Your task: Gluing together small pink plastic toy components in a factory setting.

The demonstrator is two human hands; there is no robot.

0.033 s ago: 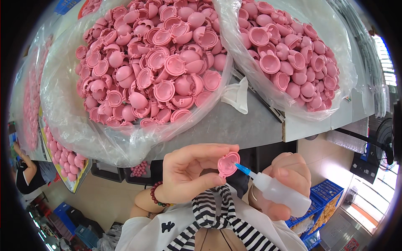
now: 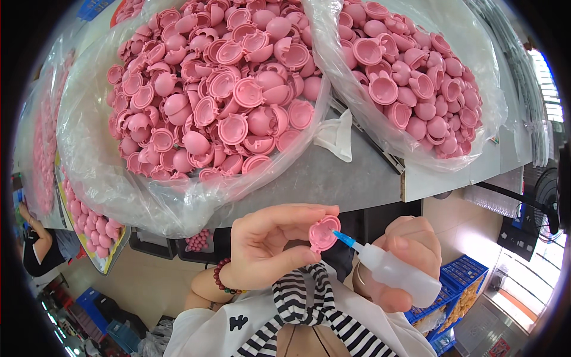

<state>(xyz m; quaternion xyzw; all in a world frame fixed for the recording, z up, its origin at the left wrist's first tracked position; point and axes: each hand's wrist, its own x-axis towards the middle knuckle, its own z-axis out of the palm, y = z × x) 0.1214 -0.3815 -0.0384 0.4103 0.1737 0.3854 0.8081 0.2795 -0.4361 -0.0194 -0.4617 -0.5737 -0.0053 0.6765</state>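
Note:
Between the thumb and fingers of my left hand (image 2: 267, 241) is a pink plastic half shell (image 2: 323, 235), its hollow side turned to the right. My right hand (image 2: 410, 256) is wrapped round a white squeeze bottle (image 2: 398, 275) with a blue tip. The bottle is tilted, and its thin tip reaches the hollow of the shell; whether it touches the inside I cannot tell. Beyond my hands, a large clear plastic bag (image 2: 202, 205) lies open on the grey table, heaped with similar pink shells (image 2: 232, 128).
A second open bag (image 2: 416, 156) of pink shells (image 2: 425, 111) lies to the right. A crumpled white scrap (image 2: 336, 137) sits between the bags, beside a dark metal rail (image 2: 377, 143). Blue crates (image 2: 461, 276) stand at lower right, and a black fan (image 2: 544, 190) at far right. Another person's arm (image 2: 37, 229) shows at far left.

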